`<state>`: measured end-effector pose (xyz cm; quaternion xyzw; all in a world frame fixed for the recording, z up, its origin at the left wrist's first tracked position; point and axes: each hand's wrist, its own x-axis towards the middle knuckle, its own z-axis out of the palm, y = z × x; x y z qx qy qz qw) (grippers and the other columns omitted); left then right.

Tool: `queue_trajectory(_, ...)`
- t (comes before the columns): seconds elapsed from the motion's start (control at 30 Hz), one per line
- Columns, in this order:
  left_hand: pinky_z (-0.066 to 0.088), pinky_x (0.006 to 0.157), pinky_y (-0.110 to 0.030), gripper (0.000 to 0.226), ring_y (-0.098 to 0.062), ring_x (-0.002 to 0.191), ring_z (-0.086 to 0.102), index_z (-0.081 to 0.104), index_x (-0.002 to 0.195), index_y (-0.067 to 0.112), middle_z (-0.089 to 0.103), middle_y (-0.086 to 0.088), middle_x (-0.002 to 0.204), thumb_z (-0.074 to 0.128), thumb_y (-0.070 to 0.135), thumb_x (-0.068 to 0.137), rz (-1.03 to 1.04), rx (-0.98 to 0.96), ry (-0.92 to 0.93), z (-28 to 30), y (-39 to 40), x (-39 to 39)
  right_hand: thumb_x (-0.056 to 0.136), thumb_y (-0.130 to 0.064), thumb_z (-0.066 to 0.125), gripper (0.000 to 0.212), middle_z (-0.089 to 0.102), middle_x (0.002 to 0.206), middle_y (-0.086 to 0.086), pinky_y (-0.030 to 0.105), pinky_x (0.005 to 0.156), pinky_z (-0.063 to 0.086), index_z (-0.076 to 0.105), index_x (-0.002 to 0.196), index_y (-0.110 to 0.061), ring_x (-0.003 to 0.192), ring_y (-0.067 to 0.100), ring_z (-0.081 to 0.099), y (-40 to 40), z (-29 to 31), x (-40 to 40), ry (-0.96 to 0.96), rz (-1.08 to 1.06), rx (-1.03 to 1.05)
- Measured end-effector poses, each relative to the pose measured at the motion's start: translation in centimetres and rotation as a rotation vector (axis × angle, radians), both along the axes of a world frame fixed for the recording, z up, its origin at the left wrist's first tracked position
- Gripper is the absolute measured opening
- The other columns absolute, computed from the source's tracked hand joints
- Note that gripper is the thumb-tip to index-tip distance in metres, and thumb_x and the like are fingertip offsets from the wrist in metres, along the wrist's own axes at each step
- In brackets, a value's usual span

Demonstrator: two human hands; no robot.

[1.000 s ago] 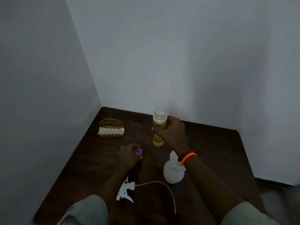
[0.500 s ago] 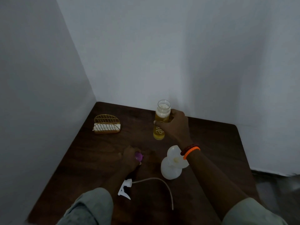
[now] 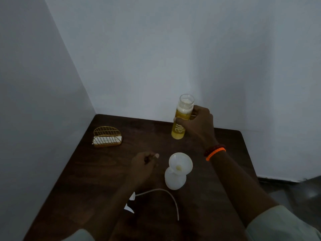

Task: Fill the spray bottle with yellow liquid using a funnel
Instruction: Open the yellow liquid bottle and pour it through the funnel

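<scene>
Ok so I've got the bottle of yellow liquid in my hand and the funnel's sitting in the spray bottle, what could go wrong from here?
1. The funnel sits tilted in the spray bottle and nothing steadies it; your left hand is beside it, not on it, so pouring might tip it.
2. The yellow bottle in your right hand is open and nearly full, so a fast tilt could splash the table.
3. Your forearm could snag the sprayer tube.

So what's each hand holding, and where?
The right hand grips the bottle of yellow liquid around its middle. The left hand is curled shut; what's inside cannot be told.
</scene>
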<state>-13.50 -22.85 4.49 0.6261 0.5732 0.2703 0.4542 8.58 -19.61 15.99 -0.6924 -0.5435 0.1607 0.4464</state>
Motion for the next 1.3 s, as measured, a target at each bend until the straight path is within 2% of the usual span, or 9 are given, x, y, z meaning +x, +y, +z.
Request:
queue_trajectory(0.1, 0.057, 0.058, -0.029, 0.027, -0.017, 0.061, 0.069, 0.071, 0.081, 0.022, 0.073, -0.005, 0.071, 0.060, 0.042, 0.096, -0.068, -0.069, -0.129, 1.7, -2.2, 1.2, 0.058, -0.053, 0.082, 0.063, 0.075, 0.104, 0.001, 0.038, 0.087, 0.059, 0.072, 0.107, -0.016, 0.094, 0.011, 0.070, -1.0, 0.7, 1.9, -0.050, -0.019, 0.002)
queue_trajectory(0.17, 0.057, 0.058, -0.030, 0.028, -0.022, 0.062, 0.070, 0.071, 0.082, 0.021, 0.073, -0.006, 0.071, 0.060, 0.043, 0.095, -0.094, -0.086, -0.137, 2.1, -2.7, 1.7, 0.062, -0.041, 0.088, 0.054, 0.076, 0.103, 0.004, 0.033, 0.085, 0.057, 0.073, 0.105, -0.011, 0.090, 0.011, 0.069, -2.1, 1.0, 2.9, -0.074, -0.005, -0.003)
queue_trajectory(0.23, 0.056, 0.057, -0.029, 0.028, -0.020, 0.060, 0.069, 0.072, 0.088, 0.017, 0.074, -0.008, 0.074, 0.060, 0.040, 0.096, -0.111, -0.127, -0.177, 2.4, -3.0, 2.0, 0.065, -0.030, 0.090, 0.046, 0.076, 0.098, 0.005, 0.028, 0.080, 0.056, 0.074, 0.102, -0.009, 0.085, 0.010, 0.068, -3.3, 0.9, 3.6, -0.101, 0.000, -0.006)
queue_trajectory(0.47, 0.057, 0.059, -0.029, 0.023, -0.019, 0.062, 0.068, 0.070, 0.102, 0.010, 0.075, -0.010, 0.083, 0.059, 0.030, 0.098, -0.116, -0.197, -0.222, 2.1, -3.5, 3.0, 0.064, -0.027, 0.090, 0.040, 0.075, 0.093, -0.003, 0.033, 0.080, 0.059, 0.073, 0.099, -0.016, 0.086, 0.009, 0.071, -7.5, -2.1, 5.5, -0.112, 0.033, -0.073)
queue_trajectory(0.67, 0.057, 0.060, -0.028, 0.021, -0.017, 0.064, 0.068, 0.070, 0.110, 0.011, 0.076, -0.008, 0.084, 0.058, 0.024, 0.099, -0.101, -0.206, -0.245, 1.5, -3.5, 3.4, 0.066, -0.025, 0.089, 0.048, 0.074, 0.105, -0.001, 0.015, 0.078, 0.049, 0.071, 0.110, -0.016, 0.091, 0.007, 0.066, -9.9, -3.9, 6.1, -0.222, 0.113, -0.138)
queue_trajectory(0.83, 0.057, 0.061, -0.028, 0.020, -0.017, 0.064, 0.067, 0.070, 0.107, 0.009, 0.075, -0.008, 0.083, 0.058, 0.022, 0.099, -0.113, -0.194, -0.249, 1.2, -3.1, 3.3, 0.071, -0.029, 0.086, 0.055, 0.070, 0.113, 0.002, 0.038, 0.085, 0.058, 0.065, 0.121, -0.018, 0.099, 0.013, 0.065, -10.4, -4.5, 6.3, -0.337, 0.199, -0.199)
queue_trajectory(0.97, 0.057, 0.062, -0.030, 0.020, -0.018, 0.063, 0.066, 0.071, 0.102, 0.007, 0.075, -0.010, 0.081, 0.058, 0.022, 0.099, -0.117, -0.188, -0.262, 1.0, -2.8, 3.2, 0.071, -0.032, 0.086, 0.064, 0.064, 0.113, 0.004, 0.038, 0.084, 0.056, 0.062, 0.129, -0.019, 0.098, 0.016, 0.062, -10.4, -4.6, 6.2, -0.433, 0.232, -0.227)
queue_trajectory(1.17, 0.057, 0.064, -0.034, 0.020, -0.021, 0.063, 0.066, 0.071, 0.103, 0.007, 0.075, -0.011, 0.079, 0.058, 0.021, 0.099, -0.105, -0.198, -0.280, 1.0, -2.7, 3.1, 0.071, -0.043, 0.079, 0.067, 0.059, 0.112, -0.002, 0.049, 0.084, 0.054, 0.056, 0.133, -0.031, 0.097, 0.016, 0.059, -9.9, -4.7, 6.1, -0.563, 0.245, -0.275)
queue_trajectory(1.3, 0.057, 0.064, -0.034, 0.019, -0.020, 0.063, 0.066, 0.072, 0.102, 0.007, 0.075, -0.011, 0.080, 0.058, 0.021, 0.099, -0.120, -0.194, -0.281, 1.0, -2.5, 3.0, 0.074, -0.044, 0.078, 0.066, 0.056, 0.111, -0.002, 0.046, 0.088, 0.047, 0.055, 0.135, -0.034, 0.099, 0.016, 0.056, -9.8, -4.6, 6.1, -0.636, 0.243, -0.273)
